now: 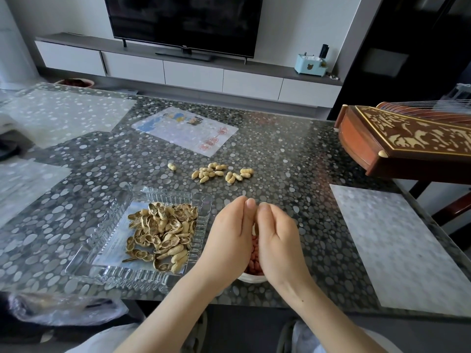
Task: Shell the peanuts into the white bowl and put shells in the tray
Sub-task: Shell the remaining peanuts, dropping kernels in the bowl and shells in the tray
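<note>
the left hand [229,238] and right hand [277,238] meet fingertip to fingertip over the white bowl [251,278], backs to the camera, so i cannot tell what they pinch, if anything. if a peanut cracks there, shell bits could fall among the red kernels [254,253] and miss the tray [201,225] of shells [163,233] just to the left. a hard squeeze could also flick a kernel onto the table [305,174], where the unshelled peanuts [219,171] lie.

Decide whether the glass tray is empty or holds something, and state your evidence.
Not empty: the glass tray holds a heap of split peanut shells; its left floor shows bare.
</note>
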